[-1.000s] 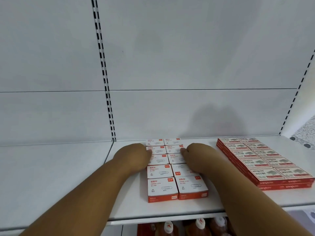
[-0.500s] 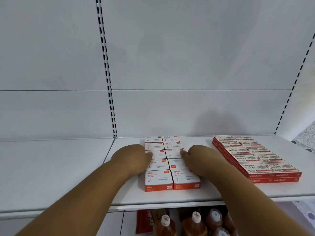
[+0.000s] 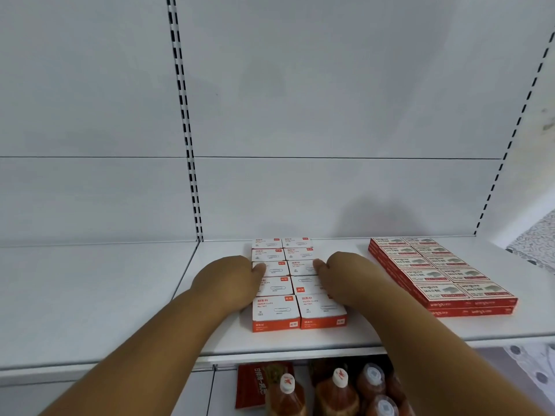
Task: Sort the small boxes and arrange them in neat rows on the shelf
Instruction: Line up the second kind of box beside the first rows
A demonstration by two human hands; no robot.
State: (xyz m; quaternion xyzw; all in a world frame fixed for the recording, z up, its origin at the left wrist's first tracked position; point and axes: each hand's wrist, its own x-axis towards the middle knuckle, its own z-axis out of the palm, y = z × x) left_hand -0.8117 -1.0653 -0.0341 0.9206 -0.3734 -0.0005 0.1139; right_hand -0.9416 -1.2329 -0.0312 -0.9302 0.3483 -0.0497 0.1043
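Hands are pressed against the paper-clip boxes (image 3: 276, 307) from both sides: the left hand (image 3: 228, 280) flat on the left flank, the right hand (image 3: 345, 277) on the right, thumbs laid on top, nothing gripped. Between them the boxes stand in two columns on the shelf (image 3: 330, 340). Right of the right hand, red boxes (image 3: 441, 274) are stacked. Below, bottles (image 3: 339, 391) are seen.

- Your view is evenly, softly lit; no glare.
- A faint shadow falls on the back panel (image 3: 387, 211).
- Uprights bow at the edges; print slightly soft.
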